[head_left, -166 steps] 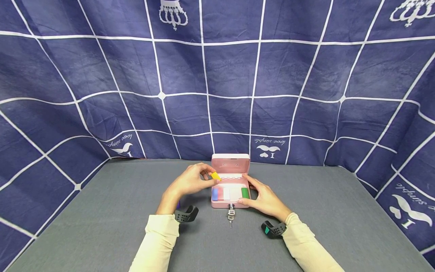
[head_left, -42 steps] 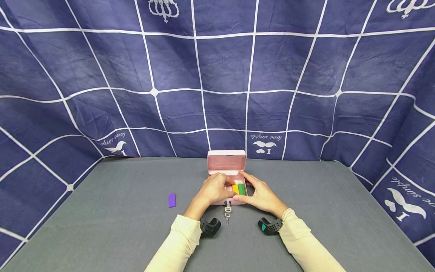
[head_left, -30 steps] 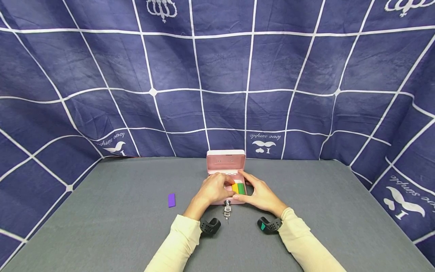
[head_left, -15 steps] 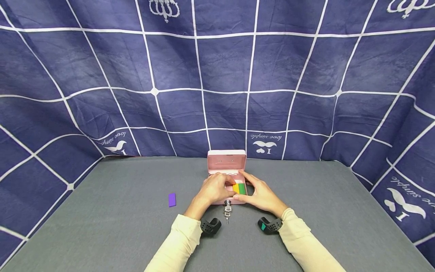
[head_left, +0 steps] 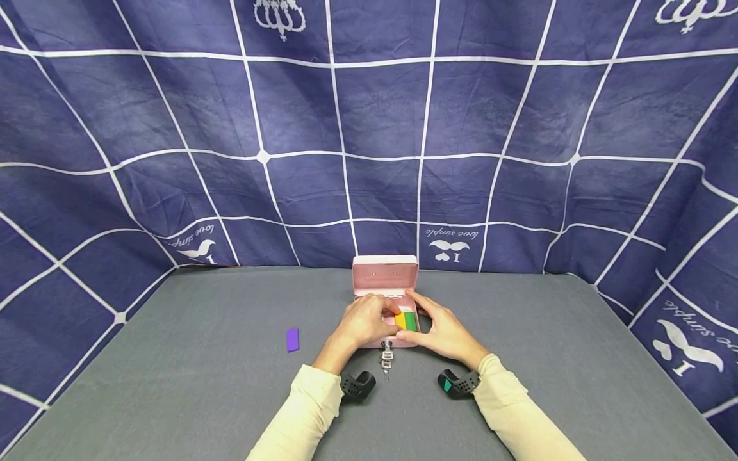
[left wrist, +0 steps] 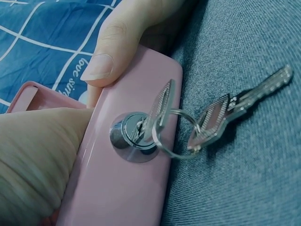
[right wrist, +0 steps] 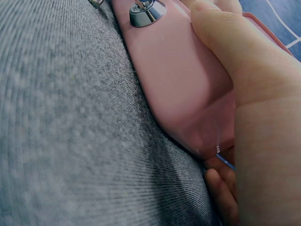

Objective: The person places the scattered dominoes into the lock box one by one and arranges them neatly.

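A small pink cash box (head_left: 385, 275) stands with its lid up on the grey table. My left hand (head_left: 363, 318) reaches into it, thumb and forefinger at the two ends of a yellow block (head_left: 400, 321). Directly right of that lies a green block (head_left: 410, 321). My right hand (head_left: 446, 330) grips the right side of the box, thumb on the front rim, as the right wrist view shows with the thumb (right wrist: 221, 35). In the left wrist view, a key sits in the lock (left wrist: 134, 134), with a second key (left wrist: 244, 103) on its ring. My left hand hides the left part of the box.
A purple block (head_left: 293, 340) lies on the table (head_left: 202, 371), left of my left forearm. A dark blue curtain (head_left: 380, 128) with white lines rises behind the table. Each wrist wears a black band (head_left: 357, 385).
Since the oldest frame, my left hand has brought the yellow block down into the box beside the green one, and the purple block has come into sight. During the last second the hands stay nearly still.
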Action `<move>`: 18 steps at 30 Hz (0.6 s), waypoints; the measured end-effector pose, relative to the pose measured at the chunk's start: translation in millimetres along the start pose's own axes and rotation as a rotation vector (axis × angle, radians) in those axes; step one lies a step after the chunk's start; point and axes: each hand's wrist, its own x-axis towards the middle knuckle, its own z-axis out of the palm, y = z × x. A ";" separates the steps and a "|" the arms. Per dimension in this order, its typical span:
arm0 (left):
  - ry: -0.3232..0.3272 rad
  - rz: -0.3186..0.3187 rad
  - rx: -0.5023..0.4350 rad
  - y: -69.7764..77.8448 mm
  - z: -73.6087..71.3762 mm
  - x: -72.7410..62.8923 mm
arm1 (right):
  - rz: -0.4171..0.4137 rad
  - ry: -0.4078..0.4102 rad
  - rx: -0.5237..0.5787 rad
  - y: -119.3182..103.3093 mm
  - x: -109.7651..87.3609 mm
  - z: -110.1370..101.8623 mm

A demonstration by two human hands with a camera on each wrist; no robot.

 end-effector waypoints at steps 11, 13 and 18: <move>0.005 0.017 0.004 -1.4 -1.0 -0.7 | 0.010 -0.009 0.001 0.0 -1.5 0.5; 0.004 0.032 0.001 -1.8 -1.3 -0.8 | 0.010 -0.010 0.001 0.7 -1.7 1.1; 0.003 0.066 -0.020 -2.0 -3.9 -1.0 | -0.004 -0.002 0.000 2.5 -0.9 2.2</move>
